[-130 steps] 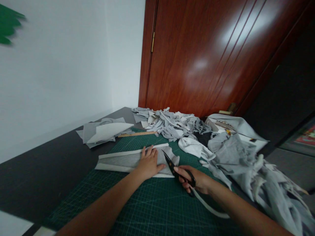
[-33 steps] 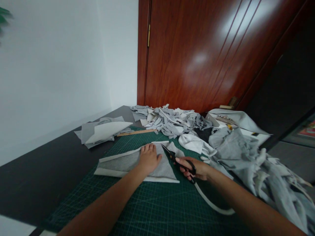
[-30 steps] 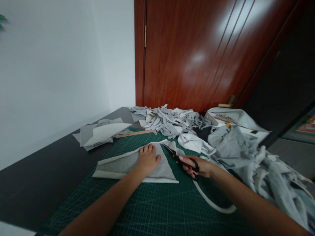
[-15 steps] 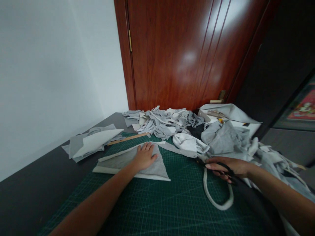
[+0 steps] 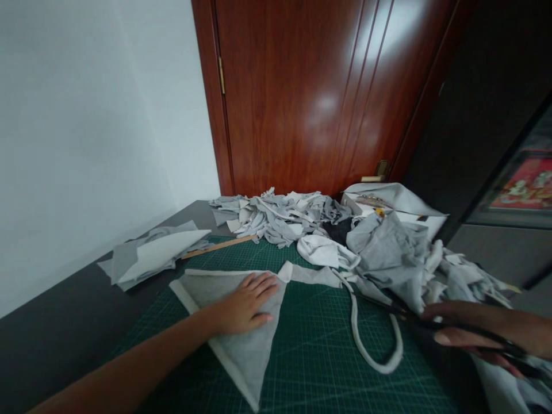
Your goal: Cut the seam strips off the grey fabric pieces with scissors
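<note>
A grey triangular piece of fabric (image 5: 250, 356) with pale folded edges lies on the green cutting mat (image 5: 319, 345). Flat on top of it rests my left hand (image 5: 245, 302), fingers spread. At the right, my right hand (image 5: 478, 333) is wrapped round the handles of black scissors (image 5: 401, 313), whose blades point left toward the cloth. A narrow grey strip (image 5: 314, 276) extends right from the triangle's upper corner. Beside it, a pale cord-like strip (image 5: 356, 333) curves in a loop on the mat.
Grey and white scraps (image 5: 276, 215) are heaped before the door. More fabric (image 5: 392, 253) and a white box (image 5: 431, 221) stand at the right. Folded pieces (image 5: 155, 256) and a wooden strip (image 5: 219, 246) lie at the left, near the wall.
The triangular fabric has turned, one corner now pointing toward me, with my left hand still on it. My right hand and the scissors have moved right and nearer, away from the strip.
</note>
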`<state>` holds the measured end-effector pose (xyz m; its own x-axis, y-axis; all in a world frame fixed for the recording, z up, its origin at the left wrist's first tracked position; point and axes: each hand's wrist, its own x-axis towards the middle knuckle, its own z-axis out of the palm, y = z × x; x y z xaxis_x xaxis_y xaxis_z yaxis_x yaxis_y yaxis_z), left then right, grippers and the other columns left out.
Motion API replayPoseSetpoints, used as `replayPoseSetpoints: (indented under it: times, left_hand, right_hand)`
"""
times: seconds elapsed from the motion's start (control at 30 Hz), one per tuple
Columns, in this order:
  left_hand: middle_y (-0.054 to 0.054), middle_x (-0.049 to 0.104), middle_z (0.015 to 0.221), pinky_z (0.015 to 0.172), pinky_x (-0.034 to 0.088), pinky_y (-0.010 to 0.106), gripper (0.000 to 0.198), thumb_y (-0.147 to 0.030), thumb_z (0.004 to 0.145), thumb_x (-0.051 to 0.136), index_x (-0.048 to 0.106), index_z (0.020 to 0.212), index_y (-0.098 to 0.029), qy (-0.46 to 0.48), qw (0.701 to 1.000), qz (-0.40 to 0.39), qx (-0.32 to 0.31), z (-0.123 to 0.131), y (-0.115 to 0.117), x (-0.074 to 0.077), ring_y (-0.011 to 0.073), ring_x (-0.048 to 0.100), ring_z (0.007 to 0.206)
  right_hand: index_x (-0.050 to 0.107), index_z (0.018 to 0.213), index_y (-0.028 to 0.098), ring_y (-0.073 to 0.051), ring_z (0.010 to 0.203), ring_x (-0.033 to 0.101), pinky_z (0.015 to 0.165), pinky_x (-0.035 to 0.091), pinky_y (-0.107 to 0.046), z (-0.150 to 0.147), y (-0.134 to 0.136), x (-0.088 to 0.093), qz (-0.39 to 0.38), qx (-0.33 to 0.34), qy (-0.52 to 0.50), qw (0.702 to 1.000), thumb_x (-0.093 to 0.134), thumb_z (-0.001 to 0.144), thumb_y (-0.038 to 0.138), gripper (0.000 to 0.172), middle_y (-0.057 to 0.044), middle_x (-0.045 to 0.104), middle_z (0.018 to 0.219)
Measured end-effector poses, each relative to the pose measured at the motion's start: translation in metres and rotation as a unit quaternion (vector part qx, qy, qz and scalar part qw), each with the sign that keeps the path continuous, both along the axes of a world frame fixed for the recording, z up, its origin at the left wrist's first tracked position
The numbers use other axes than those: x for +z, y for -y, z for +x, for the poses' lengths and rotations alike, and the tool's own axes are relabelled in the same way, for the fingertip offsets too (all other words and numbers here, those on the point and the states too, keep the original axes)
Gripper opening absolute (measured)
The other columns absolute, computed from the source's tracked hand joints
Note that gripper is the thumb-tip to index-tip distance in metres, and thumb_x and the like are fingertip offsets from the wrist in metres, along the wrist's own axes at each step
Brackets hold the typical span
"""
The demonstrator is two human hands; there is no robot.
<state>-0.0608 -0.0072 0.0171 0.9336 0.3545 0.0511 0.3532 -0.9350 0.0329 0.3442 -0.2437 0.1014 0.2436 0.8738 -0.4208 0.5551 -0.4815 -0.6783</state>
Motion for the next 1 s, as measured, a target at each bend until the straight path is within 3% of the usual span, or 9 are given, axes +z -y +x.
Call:
replayPoseSetpoints:
  times: [0.1, 0.17, 0.3, 0.4, 0.47, 0.6, 0.8, 0.87, 1.0]
  left_hand:
    - [0.005, 0.030, 0.156, 0.119, 0.016, 0.041, 0.068, -0.047, 0.090, 0.052, 0.026, 0.150, -0.028, 0.007, 0.998, -0.021, -0.060, -0.016, 0.010, 0.010, 0.0243, 0.026, 0.143]
    - [0.002, 0.038, 0.152, 0.118, 0.021, 0.039, 0.055, -0.041, 0.093, 0.049, 0.036, 0.145, -0.030, 0.017, 0.998, -0.031, -0.046, -0.017, 0.016, 0.015, 0.0221, 0.033, 0.139]
    - [0.007, 0.059, 0.128, 0.106, 0.037, 0.040, 0.035, -0.028, 0.097, 0.035, 0.059, 0.121, -0.022, 0.071, 0.988, -0.003, 0.135, 0.002, 0.032, 0.009, 0.0213, 0.050, 0.121]
    - [0.014, 0.059, 0.125, 0.102, 0.038, 0.047, 0.036, -0.034, 0.094, 0.043, 0.059, 0.118, -0.014, 0.086, 0.961, 0.052, 0.258, 0.016, 0.042, -0.007, 0.0284, 0.050, 0.118]
    - [0.017, 0.055, 0.131, 0.105, 0.034, 0.052, 0.044, -0.039, 0.092, 0.047, 0.055, 0.125, -0.011, 0.086, 0.951, 0.077, 0.286, 0.021, 0.045, -0.017, 0.0320, 0.045, 0.124]
    - [0.015, 0.047, 0.142, 0.110, 0.028, 0.053, 0.051, -0.042, 0.092, 0.048, 0.047, 0.135, -0.015, 0.074, 0.969, 0.067, 0.227, 0.018, 0.025, -0.022, 0.0318, 0.037, 0.134]
    - [0.011, 0.040, 0.149, 0.115, 0.021, 0.048, 0.057, -0.048, 0.092, 0.049, 0.038, 0.143, -0.024, 0.050, 0.998, 0.007, 0.024, 0.011, -0.034, -0.008, 0.0287, 0.032, 0.139]
    - [0.010, 0.040, 0.150, 0.114, 0.021, 0.049, 0.057, -0.050, 0.092, 0.049, 0.038, 0.143, -0.026, 0.051, 0.999, -0.004, 0.016, 0.014, -0.040, -0.006, 0.0291, 0.033, 0.138]
    - [0.009, 0.048, 0.142, 0.108, 0.028, 0.052, 0.040, -0.041, 0.096, 0.044, 0.048, 0.133, -0.026, 0.072, 0.993, 0.003, 0.098, 0.029, -0.023, -0.008, 0.0290, 0.038, 0.134]
  right_hand:
    - [0.067, 0.109, 0.031, -0.009, 0.040, 0.050, 0.040, 0.044, -0.020, -0.012, -0.001, 0.007, -0.024, 0.028, -0.038, 0.999, 0.073, 0.062, 0.062, 0.057, -0.002, 0.057, 0.057]
    - [0.062, 0.117, 0.027, -0.009, 0.041, 0.048, 0.038, 0.043, -0.020, -0.027, -0.009, 0.010, -0.027, 0.053, -0.070, 0.996, 0.071, 0.062, 0.066, 0.068, -0.001, 0.056, 0.062]
    - [0.058, 0.115, 0.021, -0.006, 0.042, 0.044, 0.039, 0.041, -0.017, -0.065, -0.038, 0.002, -0.034, 0.159, -0.139, 0.977, 0.070, 0.067, 0.062, 0.065, 0.006, 0.047, 0.059]
    - [0.056, 0.107, 0.019, -0.005, 0.041, 0.042, 0.036, 0.037, -0.014, -0.090, -0.065, -0.015, -0.024, 0.192, -0.180, 0.965, 0.069, 0.070, 0.061, 0.058, 0.008, 0.044, 0.058]
    - [0.055, 0.099, 0.019, -0.005, 0.042, 0.042, 0.034, 0.033, -0.013, -0.101, -0.080, -0.027, -0.026, 0.208, -0.194, 0.958, 0.070, 0.070, 0.062, 0.054, 0.009, 0.043, 0.057]
    - [0.053, 0.096, 0.019, -0.005, 0.043, 0.042, 0.035, 0.039, -0.015, -0.106, -0.098, -0.047, -0.006, 0.191, -0.194, 0.962, 0.068, 0.068, 0.067, 0.058, 0.009, 0.044, 0.059]
    - [0.050, 0.090, 0.020, -0.004, 0.044, 0.041, 0.035, 0.037, -0.014, -0.099, -0.095, -0.059, 0.023, 0.117, -0.217, 0.969, 0.065, 0.070, 0.070, 0.055, 0.009, 0.044, 0.061]
    - [0.049, 0.087, 0.020, -0.005, 0.044, 0.042, 0.036, 0.039, -0.015, -0.095, -0.088, -0.059, 0.021, 0.113, -0.227, 0.967, 0.064, 0.071, 0.071, 0.055, 0.008, 0.044, 0.062]
    - [0.052, 0.103, 0.020, -0.004, 0.045, 0.042, 0.037, 0.039, -0.015, -0.087, -0.069, -0.058, -0.003, 0.100, -0.246, 0.964, 0.064, 0.068, 0.075, 0.066, 0.007, 0.048, 0.065]
